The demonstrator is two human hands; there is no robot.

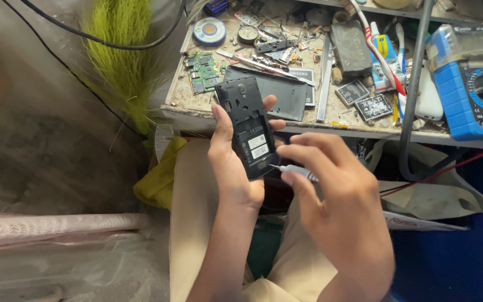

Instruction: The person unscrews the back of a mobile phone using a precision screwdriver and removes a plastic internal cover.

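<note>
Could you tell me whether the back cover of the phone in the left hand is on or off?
Off. The phone in the left hand shows its bare inner frame and labels.

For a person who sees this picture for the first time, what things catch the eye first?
In the centre, the left hand holds an opened black phone upright, while the right hand puts a thin screwdriver to its lower edge. Behind them is a cluttered workbench, with a blue multimeter at its right end and a green circuit board at its left.
</note>
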